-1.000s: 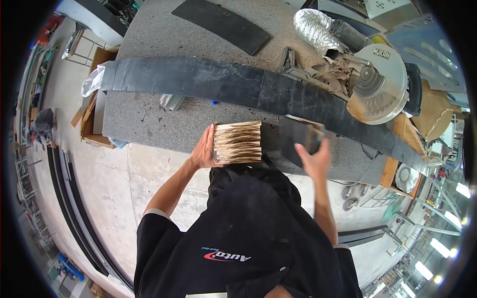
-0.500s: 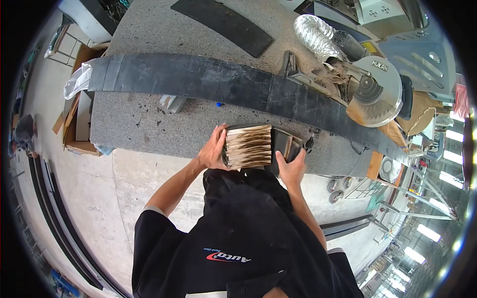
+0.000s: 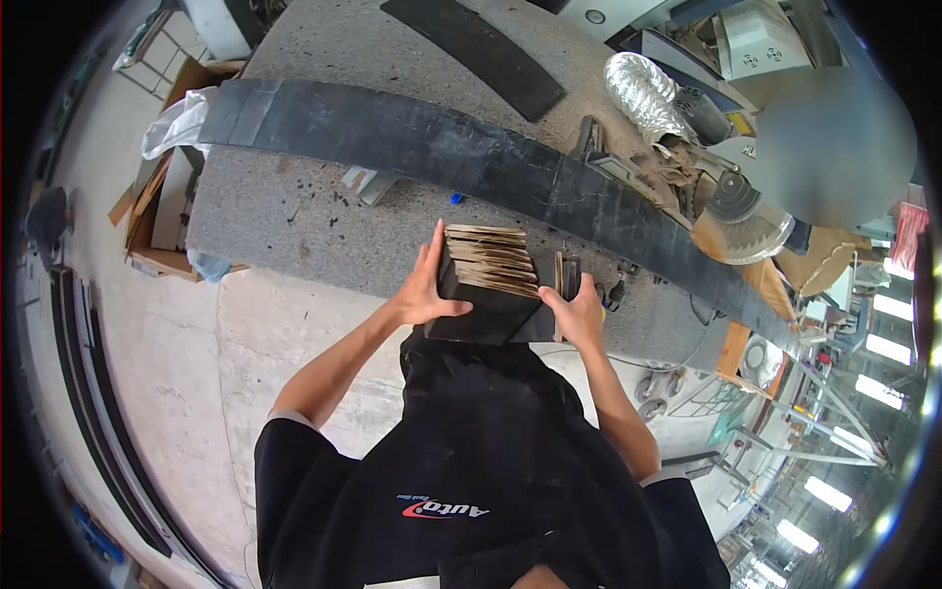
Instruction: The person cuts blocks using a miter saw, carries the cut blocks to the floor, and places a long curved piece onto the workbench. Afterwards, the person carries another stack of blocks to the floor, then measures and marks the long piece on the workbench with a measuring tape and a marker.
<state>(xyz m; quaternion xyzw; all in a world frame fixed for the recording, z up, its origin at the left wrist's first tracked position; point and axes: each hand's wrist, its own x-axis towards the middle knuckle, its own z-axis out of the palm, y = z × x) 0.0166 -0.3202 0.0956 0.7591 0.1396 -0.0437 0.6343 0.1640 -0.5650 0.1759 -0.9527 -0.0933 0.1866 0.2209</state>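
Note:
A thick stack of black-faced boards with tan, charred-looking edges (image 3: pixel 491 257) sits at the bench's near edge, in front of my body. My left hand (image 3: pixel 429 293) grips its left side, with fingers along the far corner and thumb over the black near face. At the stack's right end, my right hand (image 3: pixel 577 312) is closed on a few thin black pieces with tan edges (image 3: pixel 560 270). Those pieces stand on edge close beside the stack. Part of each hand's grip is hidden behind the boards.
A long curved black strip (image 3: pixel 392 133) lies across the grey carpeted bench (image 3: pixel 255 211). Beyond it is a shorter black strip (image 3: pixel 481 54). A circular saw (image 3: pixel 741 221) with a foil duct (image 3: pixel 643 88) stands at right. A cardboard box (image 3: pixel 162 216) is left of the bench.
The stack has tipped, so more of its black near face shows and its edges look uneven. My left thumb now lies across that face. The right-hand pieces have turned more upright.

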